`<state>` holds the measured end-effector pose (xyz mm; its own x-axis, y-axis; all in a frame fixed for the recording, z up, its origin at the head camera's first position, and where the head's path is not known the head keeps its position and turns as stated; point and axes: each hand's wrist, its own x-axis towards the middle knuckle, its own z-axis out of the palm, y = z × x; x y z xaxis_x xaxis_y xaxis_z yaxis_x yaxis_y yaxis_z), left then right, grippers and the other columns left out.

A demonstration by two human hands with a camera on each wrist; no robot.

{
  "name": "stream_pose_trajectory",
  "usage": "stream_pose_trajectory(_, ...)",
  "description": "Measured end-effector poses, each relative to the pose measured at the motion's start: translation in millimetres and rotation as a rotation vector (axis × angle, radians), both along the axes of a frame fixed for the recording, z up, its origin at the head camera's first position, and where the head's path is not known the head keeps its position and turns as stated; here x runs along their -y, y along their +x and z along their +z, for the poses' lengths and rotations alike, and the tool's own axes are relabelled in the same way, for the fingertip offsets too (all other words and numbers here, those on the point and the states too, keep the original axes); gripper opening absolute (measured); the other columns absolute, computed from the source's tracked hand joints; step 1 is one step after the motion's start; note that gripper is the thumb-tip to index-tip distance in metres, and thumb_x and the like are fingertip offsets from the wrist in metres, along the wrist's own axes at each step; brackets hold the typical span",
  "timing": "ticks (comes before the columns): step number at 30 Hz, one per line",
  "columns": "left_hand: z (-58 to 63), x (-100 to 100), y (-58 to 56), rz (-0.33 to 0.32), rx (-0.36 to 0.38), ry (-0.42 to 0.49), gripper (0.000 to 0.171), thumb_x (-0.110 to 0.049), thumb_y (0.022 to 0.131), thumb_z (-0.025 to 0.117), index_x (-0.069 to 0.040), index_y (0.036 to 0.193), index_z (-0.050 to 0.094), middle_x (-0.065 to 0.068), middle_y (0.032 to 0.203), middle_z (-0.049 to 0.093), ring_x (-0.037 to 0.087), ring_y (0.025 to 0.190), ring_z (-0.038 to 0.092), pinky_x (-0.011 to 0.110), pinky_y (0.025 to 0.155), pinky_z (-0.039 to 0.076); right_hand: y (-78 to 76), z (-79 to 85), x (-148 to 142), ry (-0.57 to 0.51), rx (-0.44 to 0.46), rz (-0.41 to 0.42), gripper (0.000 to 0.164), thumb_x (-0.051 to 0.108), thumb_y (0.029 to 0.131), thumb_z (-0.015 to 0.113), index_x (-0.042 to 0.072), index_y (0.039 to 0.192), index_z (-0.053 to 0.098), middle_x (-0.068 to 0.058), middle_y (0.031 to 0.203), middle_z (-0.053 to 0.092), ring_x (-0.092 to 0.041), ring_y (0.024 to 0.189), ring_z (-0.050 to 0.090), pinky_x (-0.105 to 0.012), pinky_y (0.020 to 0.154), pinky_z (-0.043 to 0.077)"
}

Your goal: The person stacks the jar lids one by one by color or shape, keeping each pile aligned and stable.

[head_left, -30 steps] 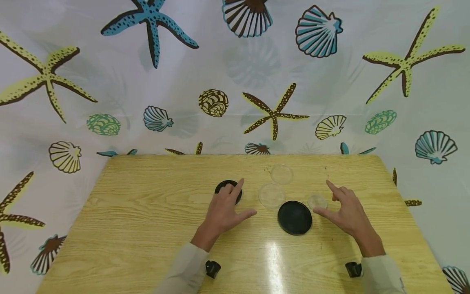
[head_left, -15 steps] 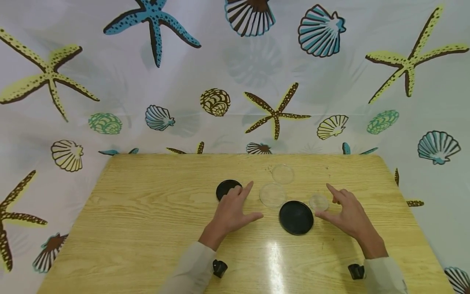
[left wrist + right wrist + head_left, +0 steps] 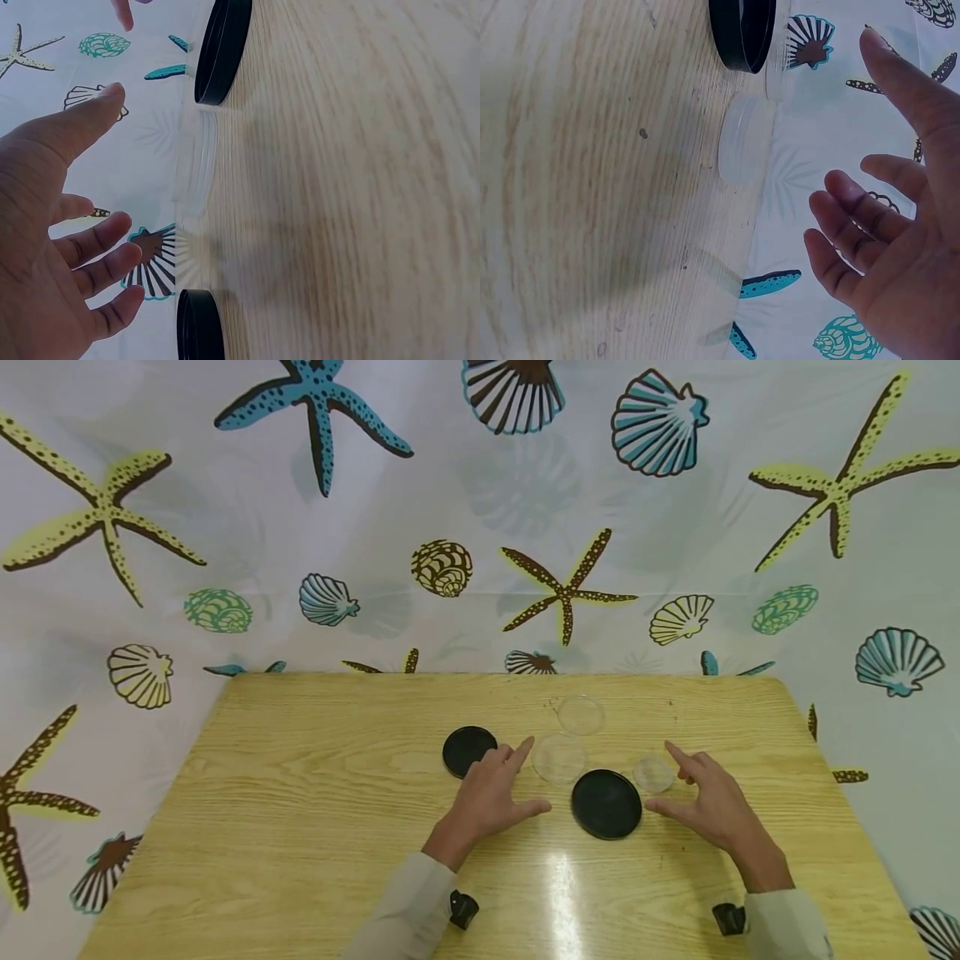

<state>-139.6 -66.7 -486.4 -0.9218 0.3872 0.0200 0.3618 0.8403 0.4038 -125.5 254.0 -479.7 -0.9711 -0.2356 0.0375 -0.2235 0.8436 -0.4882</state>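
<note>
Black lid (image 3: 607, 804) (head view, lower right of centre) between left hand (image 3: 491, 793) and right hand (image 3: 716, 802), both wide, empty: apparently pre-grip; gripping would require closing inward.

Over my feed I see plain black on the large disc (image 3: 606, 804) and small disc (image 3: 467, 752), three see-through discs (image 3: 558, 757), yellowish grain along the wooden table (image 3: 300, 810), pale beige sleeves (image 3: 786, 922), and starfish (image 3: 566, 592) and shells (image 3: 656, 427) in blue, yellow, green and brown on white cloth (image 3: 420, 497).
</note>
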Motion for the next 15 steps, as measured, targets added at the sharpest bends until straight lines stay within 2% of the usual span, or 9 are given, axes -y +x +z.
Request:
stream_pose_trajectory(8, -1.7, -3.7, -1.3, -0.002, 0.033, 0.017, 0.092, -0.058, 0.078, 0.069, -0.019, 0.150, 0.028, 0.005, 0.105, 0.054, 0.015, 0.079, 0.043, 0.033, 0.072, 0.036, -1.2, -2.5, -0.5, -0.014, 0.032, 0.009, 0.085, 0.044, 0.079, 0.074, 0.004, 0.145, 0.037, -0.013, 0.102, 0.055, -0.028, 0.093, 0.054, -0.039, 0.071, 0.043)
stream_pose_trajectory(15, -6.3, -6.4, -0.9, -0.007, 0.047, 0.022, 0.093, -0.057, 0.077, 0.070, -0.018, 0.151, 0.028, 0.006, 0.110, 0.055, 0.015, 0.081, 0.045, 0.032, 0.072, 0.038, 2.2, -5.9, 2.8, -0.021, 0.031, 0.018, 0.086, 0.044, 0.077, 0.075, 0.002, 0.143, 0.040, -0.011, 0.100, 0.055, -0.027, 0.092, 0.055, -0.039, 0.071, 0.045)
